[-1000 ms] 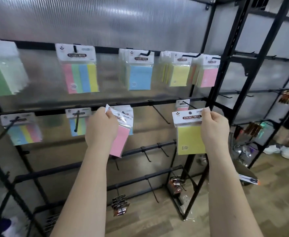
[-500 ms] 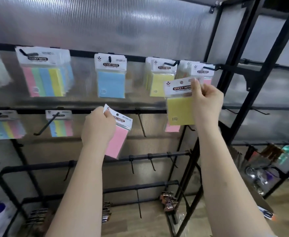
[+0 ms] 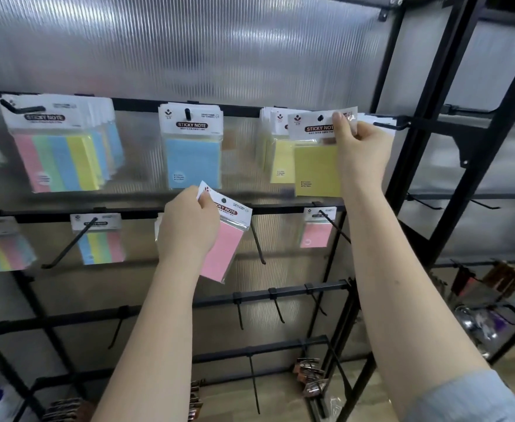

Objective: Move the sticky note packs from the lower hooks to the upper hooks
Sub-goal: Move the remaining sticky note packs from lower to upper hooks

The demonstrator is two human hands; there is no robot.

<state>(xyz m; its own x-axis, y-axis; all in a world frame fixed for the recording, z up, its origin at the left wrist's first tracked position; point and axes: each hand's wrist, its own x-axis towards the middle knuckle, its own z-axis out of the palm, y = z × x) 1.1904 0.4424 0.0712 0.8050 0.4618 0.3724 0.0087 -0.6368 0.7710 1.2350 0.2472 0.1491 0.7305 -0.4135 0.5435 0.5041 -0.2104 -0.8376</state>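
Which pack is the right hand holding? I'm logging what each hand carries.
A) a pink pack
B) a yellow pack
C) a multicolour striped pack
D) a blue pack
B: the right hand pinches the white header card of the yellow pack up at the upper row, while the left hand holds the pink pack.

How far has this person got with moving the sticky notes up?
Done: the upper hooks already carry packs, such as the blue stack. In hand: the right hand holds a yellow pack at the upper row; the left hand holds a pink pack. Left: a small pink pack and striped packs below.
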